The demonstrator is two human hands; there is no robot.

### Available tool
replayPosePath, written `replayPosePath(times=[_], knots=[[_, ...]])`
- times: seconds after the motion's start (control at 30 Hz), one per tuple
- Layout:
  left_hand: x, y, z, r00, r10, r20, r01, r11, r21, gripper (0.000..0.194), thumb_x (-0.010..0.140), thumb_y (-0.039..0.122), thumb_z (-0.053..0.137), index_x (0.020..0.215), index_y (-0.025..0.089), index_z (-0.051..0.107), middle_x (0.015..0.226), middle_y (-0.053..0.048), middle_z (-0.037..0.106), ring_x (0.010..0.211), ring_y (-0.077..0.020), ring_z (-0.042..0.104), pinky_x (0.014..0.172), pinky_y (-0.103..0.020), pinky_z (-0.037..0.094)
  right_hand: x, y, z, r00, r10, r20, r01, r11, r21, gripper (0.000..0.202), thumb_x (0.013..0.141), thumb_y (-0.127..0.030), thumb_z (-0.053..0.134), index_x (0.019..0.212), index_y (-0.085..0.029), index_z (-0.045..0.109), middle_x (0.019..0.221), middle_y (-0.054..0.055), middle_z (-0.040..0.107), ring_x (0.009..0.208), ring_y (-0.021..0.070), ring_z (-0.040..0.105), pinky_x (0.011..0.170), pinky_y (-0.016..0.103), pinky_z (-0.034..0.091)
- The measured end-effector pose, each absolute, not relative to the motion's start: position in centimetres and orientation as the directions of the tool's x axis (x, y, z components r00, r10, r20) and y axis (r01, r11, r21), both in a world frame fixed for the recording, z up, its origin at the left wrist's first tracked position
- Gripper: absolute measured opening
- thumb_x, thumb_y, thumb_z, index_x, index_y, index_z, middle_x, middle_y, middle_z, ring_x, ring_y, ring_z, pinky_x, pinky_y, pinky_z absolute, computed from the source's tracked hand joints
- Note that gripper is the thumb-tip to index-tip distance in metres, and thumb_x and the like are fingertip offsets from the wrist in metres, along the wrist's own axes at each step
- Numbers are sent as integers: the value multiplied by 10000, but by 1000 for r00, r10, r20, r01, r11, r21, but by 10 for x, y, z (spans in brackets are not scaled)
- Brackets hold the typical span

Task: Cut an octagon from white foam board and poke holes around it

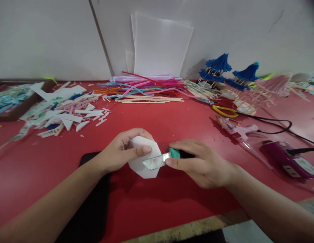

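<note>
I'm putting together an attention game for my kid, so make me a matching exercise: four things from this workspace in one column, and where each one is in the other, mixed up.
1. White piece
2. Knife
3. Large white sheets
4. Glue gun

A. Leaning against the wall
B. Lying on the red table
C. Held in the right hand
D. Held in the left hand

Pairs: 1-D, 2-C, 3-A, 4-B

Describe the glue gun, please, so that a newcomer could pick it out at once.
On the red table, look to the right side, beyond the right hand. Between the yellow-handled scissors and the purple box lies the pale pink glue gun. Unlike either neighbour, it has a long, clear stick poking out of its body.
</note>
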State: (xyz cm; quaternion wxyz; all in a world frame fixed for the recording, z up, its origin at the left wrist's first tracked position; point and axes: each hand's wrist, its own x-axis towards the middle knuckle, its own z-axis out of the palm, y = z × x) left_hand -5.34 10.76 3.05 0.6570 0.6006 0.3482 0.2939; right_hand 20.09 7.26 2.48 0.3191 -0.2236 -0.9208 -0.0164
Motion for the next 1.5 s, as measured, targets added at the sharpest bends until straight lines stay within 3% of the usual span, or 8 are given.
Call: replayPosePath(times=[0.27, 0.5, 0.7, 0.93, 1.5], knots=[[-54, 108, 30, 537, 838, -100, -68, 161, 985, 270, 734, 408, 775, 863, 217, 634, 700, 34, 612, 532, -81, 533, 464, -174, 403, 204, 76, 25, -684, 404, 607, 401, 904, -151, 340, 876, -45, 439, 1140, -213, 573, 996, 105, 657, 887, 180, 663, 726, 303, 572], [-55, 108, 28, 585, 806, -85, -49, 139, 989, 223, 779, 383, 752, 887, 211, 659, 726, 30, 617, 572, -77, 540, 490, -158, 414, 203, 74, 24, -688, 410, 599, 420, 898, -132, 337, 886, -58, 427, 1132, -229, 582, 1034, 102, 652, 903, 180, 662, 750, 312, 576], [-59, 111, 22, 591, 805, -53, -161, 182, 970, 248, 769, 369, 769, 921, 220, 643, 740, 32, 631, 561, -75, 556, 476, -143, 420, 206, 76, 23, -678, 416, 606, 399, 901, -172, 342, 881, -46, 454, 1153, -210, 580, 1015, 103, 654, 907, 181, 665, 744, 310, 576], [-56, 109, 28, 632, 774, -44, -93, 132, 987, 174, 803, 340, 742, 891, 206, 673, 740, 27, 619, 589, -71, 552, 500, -134, 434, 204, 74, 24, -672, 407, 619, 383, 906, -181, 304, 905, -68, 428, 1115, -211, 596, 1031, 106, 644, 912, 176, 657, 751, 313, 571], [-58, 110, 25, 645, 764, -23, -143, 150, 978, 192, 798, 338, 749, 901, 200, 663, 747, 22, 622, 589, -67, 555, 504, -133, 436, 206, 75, 21, -661, 430, 615, 316, 903, -293, 327, 878, -37, 493, 1154, -163, 613, 1058, 126, 634, 945, 172, 639, 774, 285, 554]])
